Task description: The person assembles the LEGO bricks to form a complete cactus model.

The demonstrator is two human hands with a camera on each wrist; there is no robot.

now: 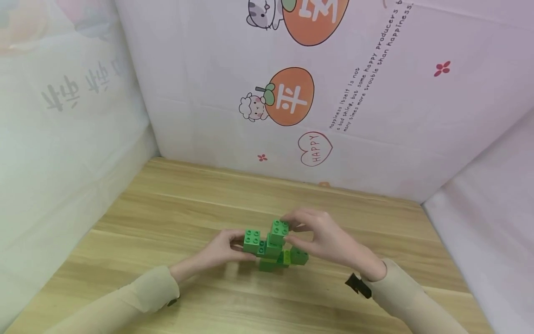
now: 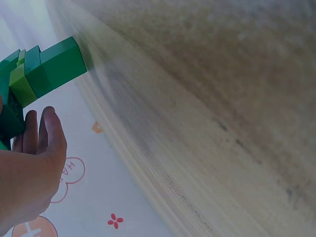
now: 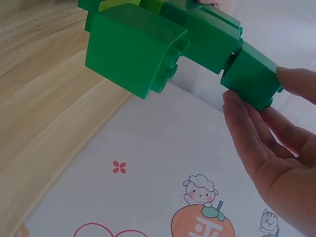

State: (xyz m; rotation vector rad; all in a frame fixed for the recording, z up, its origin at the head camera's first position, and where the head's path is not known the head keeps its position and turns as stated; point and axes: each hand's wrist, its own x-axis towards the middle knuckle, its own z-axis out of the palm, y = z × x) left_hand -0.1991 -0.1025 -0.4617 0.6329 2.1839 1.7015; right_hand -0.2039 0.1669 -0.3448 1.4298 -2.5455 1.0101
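A small structure of green bricks [image 1: 273, 250] stands on the wooden table [image 1: 167, 218], with one lime brick [image 1: 286, 258] low in it. My left hand [image 1: 238, 245] grips the left-hand green brick [image 1: 251, 240] from the side. My right hand [image 1: 290, 233] pinches the topmost green brick [image 1: 279, 230] between thumb and fingers. In the right wrist view that top brick [image 3: 251, 77] sits between my thumb and my fingers [image 3: 244, 128], beside a larger green block [image 3: 131, 47]. The left wrist view shows the green bricks [image 2: 47, 71] above my left hand's fingers [image 2: 49, 133].
Printed white sheets [image 1: 292, 93] wall the table in at the back, left and right. Bare wood lies all round the structure. Beige sleeves cover both forearms, and a black clip [image 1: 358, 285] sits at the right wrist.
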